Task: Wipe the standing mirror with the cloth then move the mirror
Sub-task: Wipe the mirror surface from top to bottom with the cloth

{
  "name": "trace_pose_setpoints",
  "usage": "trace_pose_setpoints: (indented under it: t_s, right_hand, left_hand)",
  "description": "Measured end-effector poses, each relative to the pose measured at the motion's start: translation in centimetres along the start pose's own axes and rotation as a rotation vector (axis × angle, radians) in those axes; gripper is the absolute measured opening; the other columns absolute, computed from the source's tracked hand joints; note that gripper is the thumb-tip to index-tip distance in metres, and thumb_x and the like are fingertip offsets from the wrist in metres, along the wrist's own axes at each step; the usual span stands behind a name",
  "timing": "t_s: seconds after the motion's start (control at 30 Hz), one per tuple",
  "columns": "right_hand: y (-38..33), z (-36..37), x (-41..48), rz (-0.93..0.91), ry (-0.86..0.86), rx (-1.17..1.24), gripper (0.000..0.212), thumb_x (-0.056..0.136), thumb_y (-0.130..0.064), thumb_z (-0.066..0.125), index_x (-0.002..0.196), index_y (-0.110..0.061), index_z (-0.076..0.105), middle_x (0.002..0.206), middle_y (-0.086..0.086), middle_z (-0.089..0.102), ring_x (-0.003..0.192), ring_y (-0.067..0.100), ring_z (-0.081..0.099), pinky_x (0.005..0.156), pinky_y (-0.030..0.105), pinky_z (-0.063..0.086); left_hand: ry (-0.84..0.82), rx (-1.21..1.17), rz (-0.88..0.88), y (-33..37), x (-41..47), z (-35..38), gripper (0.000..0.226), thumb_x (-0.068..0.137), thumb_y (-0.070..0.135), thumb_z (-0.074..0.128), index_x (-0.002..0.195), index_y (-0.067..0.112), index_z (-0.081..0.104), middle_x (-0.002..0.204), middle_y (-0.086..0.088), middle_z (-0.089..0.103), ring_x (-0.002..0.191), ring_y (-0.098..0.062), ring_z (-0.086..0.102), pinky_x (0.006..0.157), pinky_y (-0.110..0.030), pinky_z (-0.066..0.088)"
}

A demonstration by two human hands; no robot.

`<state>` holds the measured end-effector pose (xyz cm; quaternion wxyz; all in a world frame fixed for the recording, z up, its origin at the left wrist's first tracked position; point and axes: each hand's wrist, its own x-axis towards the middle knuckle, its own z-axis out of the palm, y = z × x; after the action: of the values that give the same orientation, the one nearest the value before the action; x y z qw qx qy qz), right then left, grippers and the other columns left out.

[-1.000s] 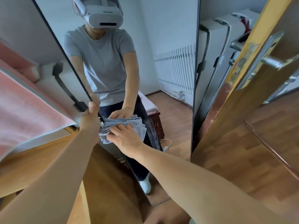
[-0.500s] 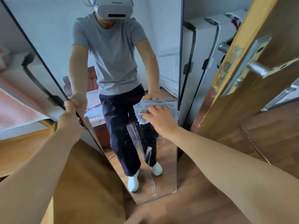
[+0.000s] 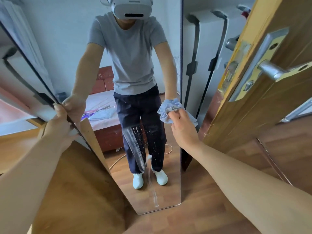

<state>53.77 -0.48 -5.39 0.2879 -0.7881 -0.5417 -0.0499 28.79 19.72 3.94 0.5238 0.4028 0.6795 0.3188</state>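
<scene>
A tall standing mirror (image 3: 168,188) with a thin dark frame stands on the wooden floor in front of me, reflecting a person in a grey shirt. My left hand (image 3: 60,125) grips its left edge at mid height. My right hand (image 3: 184,127) presses a crumpled light blue cloth (image 3: 167,108) against the glass near the mirror's right edge. Wet streaks and droplets run down the lower middle of the glass.
An open wooden door (image 3: 253,105) with a metal lever handle (image 3: 273,71) stands close on the right. A white wardrobe (image 3: 206,48) with dark handles is behind the mirror. Wooden furniture (image 3: 72,191) sits low on the left. Bare wooden floor (image 3: 211,215) lies at the mirror's foot.
My right hand has swept the cloth from the mirror's left side across to its right edge. The mirror now faces me more squarely. My left hand keeps its grip on the left edge.
</scene>
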Motion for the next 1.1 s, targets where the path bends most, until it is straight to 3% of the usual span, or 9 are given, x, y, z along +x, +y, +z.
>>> trace_pose_setpoints:
  t_s: [0.07, 0.2, 0.37, 0.5, 0.63, 0.73, 0.83, 0.97, 1.1]
  right_hand:
    - [-0.4, 0.7, -0.2, 0.054, 0.061, 0.026, 0.025, 0.078, 0.012, 0.056, 0.094, -0.006, 0.054, 0.099, 0.014, 0.053, 0.089, 0.026, 0.053, 0.070, 0.032, 0.050]
    - [-2.5, 2.6, -0.2, 0.051, 0.126, 0.059, 0.034, 0.072, 0.015, 0.058, 0.093, -0.010, 0.047, 0.093, 0.014, 0.052, 0.085, 0.025, 0.052, 0.071, 0.030, 0.051]
    - [-6.5, 5.0, 0.1, 0.009, 0.095, 0.148, 0.041, 0.075, 0.010, 0.057, 0.098, -0.018, 0.037, 0.098, 0.015, 0.052, 0.087, 0.027, 0.054, 0.065, 0.032, 0.053]
    - [-9.6, 6.2, 0.1, -0.066, 0.051, 0.164, 0.032, 0.077, 0.003, 0.057, 0.100, -0.015, 0.042, 0.097, 0.017, 0.054, 0.086, 0.031, 0.056, 0.064, 0.035, 0.053]
    - [-12.6, 7.8, 0.1, -0.091, -0.024, 0.154, 0.038, 0.073, 0.002, 0.067, 0.104, -0.012, 0.049, 0.099, 0.015, 0.054, 0.086, 0.030, 0.056, 0.064, 0.037, 0.053]
    - [-15.2, 8.7, 0.3, -0.142, -0.151, 0.192, 0.036, 0.082, 0.002, 0.058, 0.116, -0.006, 0.053, 0.112, 0.021, 0.049, 0.099, 0.037, 0.050, 0.074, 0.046, 0.052]
    - [-17.7, 9.1, 0.5, -0.193, -0.206, 0.177, 0.044, 0.082, 0.000, 0.059, 0.125, -0.008, 0.048, 0.120, 0.022, 0.045, 0.108, 0.039, 0.046, 0.080, 0.049, 0.051]
    - [-20.6, 9.6, 0.6, -0.229, -0.255, 0.184, 0.042, 0.088, -0.006, 0.053, 0.128, -0.009, 0.045, 0.124, 0.022, 0.040, 0.113, 0.041, 0.040, 0.082, 0.052, 0.048]
    - [-22.3, 10.5, 0.5, -0.273, -0.292, 0.087, 0.039, 0.090, -0.010, 0.049, 0.129, -0.009, 0.042, 0.124, 0.019, 0.039, 0.112, 0.039, 0.039, 0.078, 0.050, 0.048]
  left_hand:
    - [-0.037, -0.015, -0.013, -0.5, 0.0, -0.2, 0.048, 0.095, 0.057, 0.025, 0.125, 0.022, 0.038, 0.133, 0.004, 0.046, 0.128, -0.018, 0.044, 0.102, -0.051, 0.038]
    - [-0.101, -0.015, -0.049, -1.8, 0.6, -0.6, 0.059, 0.095, 0.058, 0.024, 0.140, 0.020, 0.030, 0.147, 0.002, 0.040, 0.135, -0.021, 0.039, 0.110, -0.054, 0.031]
    - [-0.083, 0.023, -0.032, -3.1, 0.9, -0.6, 0.054, 0.097, 0.053, 0.026, 0.139, 0.019, 0.034, 0.142, -0.002, 0.044, 0.131, -0.023, 0.044, 0.107, -0.050, 0.036]
    - [-0.053, 0.006, -0.039, -3.2, 1.1, -0.4, 0.053, 0.097, 0.051, 0.027, 0.137, 0.018, 0.037, 0.138, -0.001, 0.047, 0.129, -0.023, 0.045, 0.106, -0.054, 0.036]
    - [-0.019, 0.032, -0.031, -2.9, 0.8, 0.1, 0.035, 0.100, 0.043, 0.027, 0.115, 0.018, 0.045, 0.125, -0.001, 0.049, 0.116, -0.019, 0.047, 0.101, -0.048, 0.042]
    - [-0.030, 0.021, -0.011, -3.3, 0.5, -0.5, 0.048, 0.097, 0.050, 0.031, 0.133, 0.019, 0.042, 0.136, -0.003, 0.049, 0.120, -0.021, 0.049, 0.096, -0.047, 0.045]
    - [-0.037, 0.011, -0.010, -3.5, 0.6, -1.1, 0.054, 0.094, 0.056, 0.033, 0.136, 0.023, 0.040, 0.137, -0.002, 0.051, 0.124, -0.023, 0.050, 0.096, -0.047, 0.045]
    - [-0.047, 0.059, 0.074, -4.2, 0.7, -1.3, 0.053, 0.092, 0.061, 0.031, 0.124, 0.024, 0.052, 0.112, -0.004, 0.063, 0.101, -0.021, 0.061, 0.088, -0.042, 0.052]
    - [-0.029, 0.078, 0.127, -4.6, 0.9, -1.3, 0.045, 0.091, 0.063, 0.031, 0.086, 0.029, 0.060, 0.087, -0.002, 0.065, 0.088, -0.020, 0.064, 0.085, -0.040, 0.053]
